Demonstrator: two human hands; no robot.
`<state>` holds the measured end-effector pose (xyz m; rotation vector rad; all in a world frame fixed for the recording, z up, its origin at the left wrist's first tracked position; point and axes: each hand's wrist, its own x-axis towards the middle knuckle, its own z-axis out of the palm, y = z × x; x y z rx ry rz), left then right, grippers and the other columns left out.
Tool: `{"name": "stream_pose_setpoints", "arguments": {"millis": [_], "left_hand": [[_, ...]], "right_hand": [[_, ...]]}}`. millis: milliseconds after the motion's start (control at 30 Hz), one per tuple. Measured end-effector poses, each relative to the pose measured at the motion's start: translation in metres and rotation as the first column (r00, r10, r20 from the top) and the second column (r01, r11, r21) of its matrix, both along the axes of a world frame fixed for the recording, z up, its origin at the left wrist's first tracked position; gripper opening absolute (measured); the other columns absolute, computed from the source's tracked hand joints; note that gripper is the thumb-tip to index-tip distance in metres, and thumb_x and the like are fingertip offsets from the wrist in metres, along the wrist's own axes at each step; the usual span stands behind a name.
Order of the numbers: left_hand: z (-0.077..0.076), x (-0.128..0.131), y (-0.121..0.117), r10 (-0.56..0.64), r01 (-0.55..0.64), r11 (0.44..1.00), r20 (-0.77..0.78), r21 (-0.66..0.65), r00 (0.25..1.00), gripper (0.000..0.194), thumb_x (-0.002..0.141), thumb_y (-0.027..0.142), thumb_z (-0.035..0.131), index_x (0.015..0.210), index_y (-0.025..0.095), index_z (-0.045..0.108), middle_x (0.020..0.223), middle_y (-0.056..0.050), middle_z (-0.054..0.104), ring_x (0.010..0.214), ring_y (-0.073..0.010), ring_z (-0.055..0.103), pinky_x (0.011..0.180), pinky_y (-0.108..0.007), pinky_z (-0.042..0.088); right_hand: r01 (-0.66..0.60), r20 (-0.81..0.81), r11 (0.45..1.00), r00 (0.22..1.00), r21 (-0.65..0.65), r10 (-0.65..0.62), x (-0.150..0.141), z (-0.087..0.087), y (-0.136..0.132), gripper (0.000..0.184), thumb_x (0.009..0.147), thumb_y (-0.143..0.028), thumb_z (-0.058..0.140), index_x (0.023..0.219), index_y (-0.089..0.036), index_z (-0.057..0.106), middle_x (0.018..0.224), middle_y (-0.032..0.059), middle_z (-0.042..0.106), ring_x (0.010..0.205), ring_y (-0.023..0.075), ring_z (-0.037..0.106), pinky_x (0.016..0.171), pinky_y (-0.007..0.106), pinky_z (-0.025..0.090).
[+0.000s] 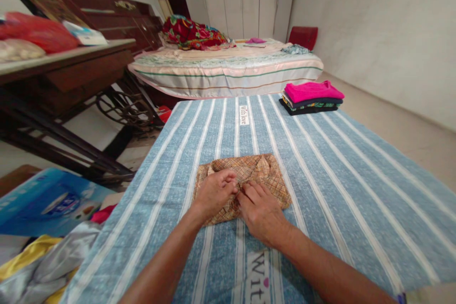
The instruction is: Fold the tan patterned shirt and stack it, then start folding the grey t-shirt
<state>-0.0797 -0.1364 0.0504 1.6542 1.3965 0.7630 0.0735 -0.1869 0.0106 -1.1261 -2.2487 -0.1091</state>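
Observation:
A brown and tan plaid shirt [278, 185] lies folded into a rectangle, its collar at the far side. Both of my hands meet at the middle of it, over the front opening. My left hand [217, 192] has its fingers curled, with thumb and fingertips pinching the fabric near the shirt's centre. Close beside it, my right hand [261, 211] is closed on the cloth, fingers bent down. The exact bit of fabric between the fingertips is hidden. Under the shirt spreads a blue cloth with white stripes [171, 171], covering the table.
A stack of folded clothes [311, 97], pink on top, sits at the table's far right. Behind stands a bed [228, 73] with a red floral blanket [194, 31]. To the left are a sewing-machine table [99, 54], a blue package [53, 204] and loose clothes [53, 266].

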Motion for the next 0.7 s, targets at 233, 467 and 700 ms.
{"name": "stream_pose_setpoints", "arguments": {"millis": [233,467,700], "left_hand": [[0.006,0.005,-0.009,-0.008,0.008,1.000,0.012,-0.018,1.000,0.016,0.075,0.027,0.051,0.086,0.019,0.060,0.078,-0.001,0.068,0.075,-0.0185,0.068,0.053,-0.024,0.050],[-0.001,0.006,-0.010,-0.048,0.079,0.985,-0.199,0.151,0.979,0.017,0.079,0.023,0.046,0.087,0.021,0.062,0.076,0.001,0.068,0.073,-0.0154,0.066,0.069,-0.027,0.051],[0.003,0.006,-0.015,-0.070,0.190,0.936,-0.374,0.296,0.925,0.015,0.082,0.017,0.046,0.086,0.020,0.060,0.078,0.001,0.063,0.073,-0.0139,0.061,0.068,-0.026,0.046]], "right_hand": [[-0.005,-0.029,1.000,1.000,-0.017,0.005,0.000,0.000,0.000,0.023,0.087,-0.014,0.048,0.106,-0.012,0.062,0.100,0.0133,0.060,0.107,0.0273,0.050,0.088,0.043,0.046],[-0.097,-0.278,0.995,0.957,-0.038,0.083,0.016,0.013,0.010,0.017,0.088,-0.016,0.048,0.084,-0.016,0.065,0.086,0.0073,0.065,0.089,0.0194,0.057,0.083,0.035,0.046],[0.224,-0.398,0.943,0.864,-0.248,-0.309,0.076,0.012,0.050,0.018,0.084,-0.019,0.049,0.083,-0.021,0.066,0.085,0.0042,0.068,0.082,0.0178,0.061,0.080,0.032,0.046]]}}
